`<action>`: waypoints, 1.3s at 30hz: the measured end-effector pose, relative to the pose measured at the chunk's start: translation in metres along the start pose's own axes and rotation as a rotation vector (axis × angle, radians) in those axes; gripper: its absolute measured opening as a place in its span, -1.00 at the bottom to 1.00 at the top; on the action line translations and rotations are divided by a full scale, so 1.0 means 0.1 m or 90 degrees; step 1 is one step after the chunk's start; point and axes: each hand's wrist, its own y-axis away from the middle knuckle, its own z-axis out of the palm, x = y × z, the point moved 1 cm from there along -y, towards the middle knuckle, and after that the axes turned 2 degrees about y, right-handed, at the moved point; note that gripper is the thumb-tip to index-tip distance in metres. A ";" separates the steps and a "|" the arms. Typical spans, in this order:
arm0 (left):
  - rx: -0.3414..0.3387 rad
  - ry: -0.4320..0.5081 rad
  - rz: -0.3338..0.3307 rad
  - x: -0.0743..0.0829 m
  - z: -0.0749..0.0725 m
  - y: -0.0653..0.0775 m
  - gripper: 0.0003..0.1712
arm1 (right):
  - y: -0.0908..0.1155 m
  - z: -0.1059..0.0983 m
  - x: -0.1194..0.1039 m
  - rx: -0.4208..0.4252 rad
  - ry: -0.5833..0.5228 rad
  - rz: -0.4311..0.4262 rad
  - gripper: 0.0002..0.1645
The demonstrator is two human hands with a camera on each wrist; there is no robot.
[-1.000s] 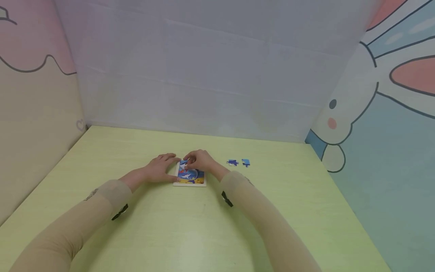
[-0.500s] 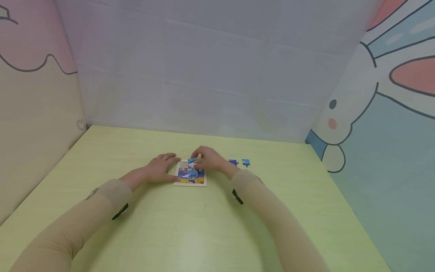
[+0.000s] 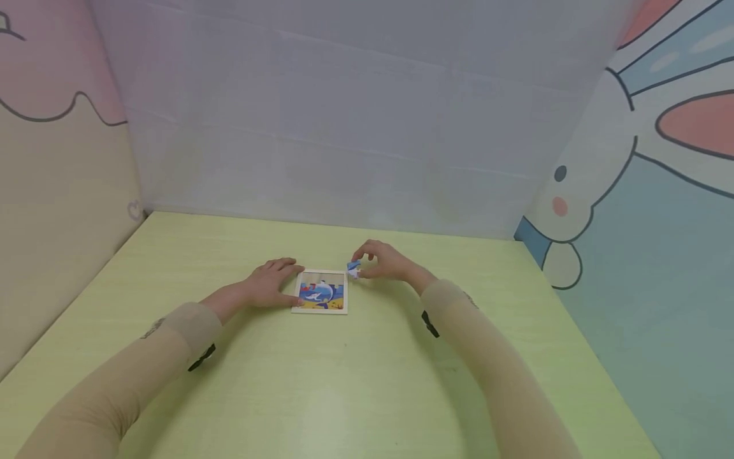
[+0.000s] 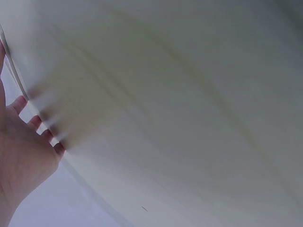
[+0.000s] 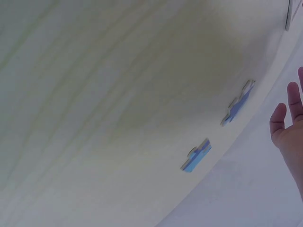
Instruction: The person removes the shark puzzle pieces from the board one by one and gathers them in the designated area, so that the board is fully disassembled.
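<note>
In the head view a small jigsaw puzzle in a white frame [image 3: 320, 312] lies on the table. Its lower part shows a dolphin picture, and a bare strip of backing runs along the top. My left hand [image 3: 266, 285] rests at the frame's left side, fingers spread, thumb by the lower left corner. Just right of the frame's upper right corner, my right hand [image 3: 387, 262] pinches a blue and white puzzle piece [image 3: 353, 269] between thumb and fingers. Only part of that hand [image 5: 292, 123] shows in the right wrist view, and the held piece is out of that picture.
Two loose puzzle pieces lie on the table in the right wrist view, a dark blue one [image 5: 239, 105] and a light blue one [image 5: 196, 157]; the right hand hides them in the head view. A pale wall [image 3: 344, 159] closes off the table's back.
My right hand has lifted the blue and white piece from the frame's upper left and carried it right, past the frame's edge, baring the top strip. The left hand has stayed put.
</note>
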 end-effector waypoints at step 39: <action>-0.003 0.009 0.004 -0.02 0.04 -0.03 0.04 | 0.19 -0.01 0.14 0.001 0.027 0.087 -0.57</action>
